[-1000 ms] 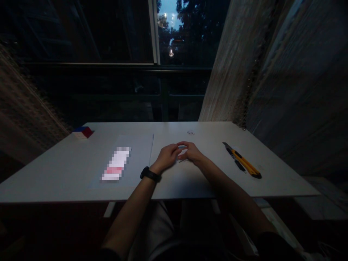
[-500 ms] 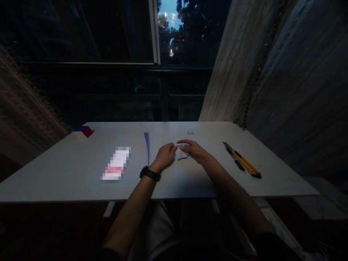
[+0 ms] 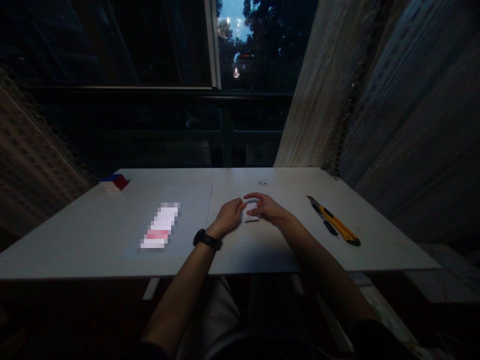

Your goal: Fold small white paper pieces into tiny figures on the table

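Observation:
My left hand (image 3: 229, 216), with a black watch on its wrist, and my right hand (image 3: 265, 206) meet over the middle of a white table (image 3: 93, 235). Between their fingertips is a small white piece of paper (image 3: 250, 212), lifted slightly off the table. Both hands pinch its edges. The light is dim and the paper's shape is hard to make out.
A sheet of paper (image 3: 187, 210) with a blurred-out patch lies to the left of my hands. A yellow and black utility knife (image 3: 335, 224) lies at the right. A red, blue and white block (image 3: 114, 181) sits at the far left corner. A tiny scrap (image 3: 263, 182) lies beyond my hands. A dark window is behind.
My hands have raised the small paper and shifted their grip on it. The sheet on the left lifted along its right edge half a second ago and lies flat again.

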